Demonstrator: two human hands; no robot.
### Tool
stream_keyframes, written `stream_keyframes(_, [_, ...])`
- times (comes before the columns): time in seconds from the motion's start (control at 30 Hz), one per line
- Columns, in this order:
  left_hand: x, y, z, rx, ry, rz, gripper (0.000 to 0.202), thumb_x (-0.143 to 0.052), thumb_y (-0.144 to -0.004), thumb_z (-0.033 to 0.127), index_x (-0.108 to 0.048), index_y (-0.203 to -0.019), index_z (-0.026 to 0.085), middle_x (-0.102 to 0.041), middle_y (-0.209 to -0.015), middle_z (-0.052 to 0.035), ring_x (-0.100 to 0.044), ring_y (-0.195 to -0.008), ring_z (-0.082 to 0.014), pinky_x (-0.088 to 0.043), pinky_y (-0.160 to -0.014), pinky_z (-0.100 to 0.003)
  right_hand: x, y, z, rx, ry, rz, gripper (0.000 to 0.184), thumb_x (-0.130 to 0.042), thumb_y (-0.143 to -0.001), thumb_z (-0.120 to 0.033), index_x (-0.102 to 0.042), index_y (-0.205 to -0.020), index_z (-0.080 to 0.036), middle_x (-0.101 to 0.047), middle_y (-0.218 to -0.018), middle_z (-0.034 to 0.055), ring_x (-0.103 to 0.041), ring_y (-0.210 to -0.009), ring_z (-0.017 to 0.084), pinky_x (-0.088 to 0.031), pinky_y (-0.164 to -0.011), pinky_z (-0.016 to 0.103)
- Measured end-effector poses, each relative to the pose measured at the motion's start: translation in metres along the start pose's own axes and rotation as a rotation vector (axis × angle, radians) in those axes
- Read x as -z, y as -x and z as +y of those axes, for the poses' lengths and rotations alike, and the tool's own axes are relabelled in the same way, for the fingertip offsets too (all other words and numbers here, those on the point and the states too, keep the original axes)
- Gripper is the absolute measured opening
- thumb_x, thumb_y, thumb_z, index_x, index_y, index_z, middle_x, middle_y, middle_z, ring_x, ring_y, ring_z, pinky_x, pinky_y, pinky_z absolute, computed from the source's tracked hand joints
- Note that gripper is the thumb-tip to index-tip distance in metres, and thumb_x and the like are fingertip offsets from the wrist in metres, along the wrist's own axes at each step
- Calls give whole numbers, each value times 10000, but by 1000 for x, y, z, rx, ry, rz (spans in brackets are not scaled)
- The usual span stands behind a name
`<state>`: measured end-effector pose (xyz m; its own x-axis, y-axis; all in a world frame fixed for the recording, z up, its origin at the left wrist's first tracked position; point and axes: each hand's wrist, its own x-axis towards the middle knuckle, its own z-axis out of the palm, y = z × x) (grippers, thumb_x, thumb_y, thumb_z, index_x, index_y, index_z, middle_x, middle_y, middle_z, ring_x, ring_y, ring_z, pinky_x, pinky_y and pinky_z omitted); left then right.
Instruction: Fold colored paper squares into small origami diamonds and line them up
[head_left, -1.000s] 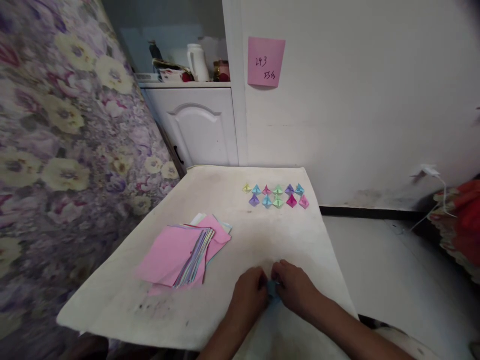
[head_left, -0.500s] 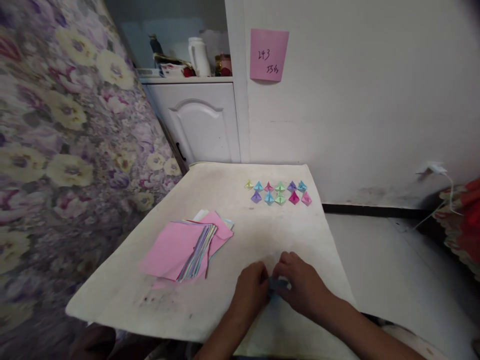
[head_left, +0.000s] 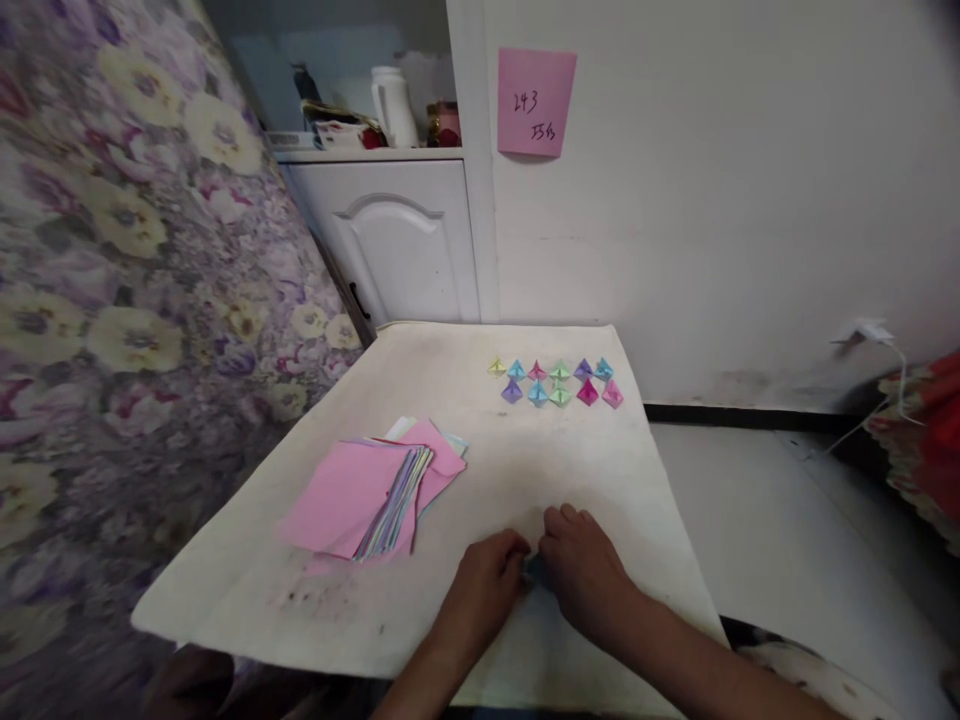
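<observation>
Between my two hands, low over the near part of the table, is a small piece of folded blue paper [head_left: 534,568], mostly covered by fingers. My left hand [head_left: 491,572] pinches its left side, the fingertips curled together. On the other side my right hand [head_left: 581,560] is closed over the paper, with its knuckles upward. Farther back stand two rows of small folded paper pieces [head_left: 559,371] in yellow, blue, pink, green and purple. To the left lies a fanned stack of coloured paper sheets [head_left: 352,492], pink on top.
The cream-covered table [head_left: 225,570] has dark smudges near its front left. A flowered curtain [head_left: 150,300] hangs along the left. Behind are a white cabinet [head_left: 409,240] and a wall with a pink note [head_left: 536,103]. A charger [head_left: 872,332] with a cable is plugged in at right.
My right hand has turned and closed further over the blue paper, which shows less now. My left hand has shifted slightly left. The stack and the rows stay put.
</observation>
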<state>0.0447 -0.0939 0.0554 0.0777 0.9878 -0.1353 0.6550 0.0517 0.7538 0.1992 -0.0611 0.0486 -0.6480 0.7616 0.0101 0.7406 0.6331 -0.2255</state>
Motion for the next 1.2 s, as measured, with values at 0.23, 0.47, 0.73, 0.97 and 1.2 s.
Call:
stream_keyframes(0.23, [1, 6, -6, -37, -74, 55, 256, -418, -710, 68, -606, -834, 188, -624, -783, -31, -562, -752, -181, -383, -670, -262, -1, 1, -3, -7, 12, -10, 143, -507, -812, -106, -640, -793, -156, -547, -901, 89, -455, -872, 229, -294, -731, 358])
stream_keyframes(0.47, [-5, 16, 4, -81, -166, 41, 169, -426, -778, 139, -576, -794, 216, -525, -792, -1, -492, -703, -149, -320, -601, -248, 0, 1, 5, -35, -46, -8, 121, -536, -795, -143, -647, -751, -163, -552, -868, 70, -460, -861, 213, -291, -712, 335])
stream_keyframes(0.73, [-17, 12, 1, -32, -171, -50, 89, -470, -769, 161, -535, -728, 207, -531, -789, 7, -486, -681, -138, -301, -574, -249, -5, -3, 7, -45, -76, -3, 107, -542, -742, -129, -645, -732, -152, -556, -861, 82, -466, -855, 219, -306, -716, 331])
stream_keyframes(0.97, [-19, 12, 2, -162, -368, -63, 162, -432, -825, 165, -587, -810, 207, -538, -901, -20, -510, -724, -136, -328, -592, -242, -4, -3, 8, -57, -103, -11, 125, -531, -758, -141, -656, -759, -150, -562, -868, 86, -476, -855, 220, -327, -725, 326])
stream_keyframes(1.2, [-22, 11, -7, -166, -280, -43, 172, -436, -807, 122, -586, -819, 205, -548, -883, -20, -535, -789, -150, -376, -662, -238, -1, -2, 11, -57, -161, -39, 98, -558, -758, -161, -656, -755, -156, -555, -859, 72, -491, -855, 206, -360, -742, 308])
